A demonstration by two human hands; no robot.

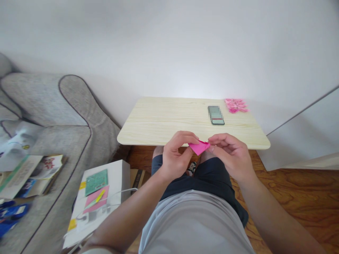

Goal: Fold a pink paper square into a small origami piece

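- Pinches the left part of a folded pink paper (198, 147) with the left hand (175, 155), fingers bent over the top and thumb pressed in from below.
- Nips the right end of the same paper between thumb and forefinger of the right hand (234, 155), other fingers loosely curled.
- Holds the pink paper between both hands, over the lap and by the near edge of the table (169, 118), one corner pointing down toward the body.
- Cannot tell the number of layers in the fold.
- Has a phone (217, 116) lying on the right half of the table, partly blurred into blocks, apart from both hands.
- Has a pink petal-like bunch (235, 105) at the table's far right corner, near the phone.
- Wears dark shorts (214, 180) and a light grey shirt (196, 222), legs reaching under the table.
- Has a white box (116, 174) to the left, bearing a green board (97, 181), a pink sheet (105, 198) and a yellow tool (100, 195).
- Has a cardboard box (137, 178) just beside the white box.
- Has a grey sofa (71, 141) at far left, with printed sheets (50, 169) and a blue packet (16, 211) on the seat.
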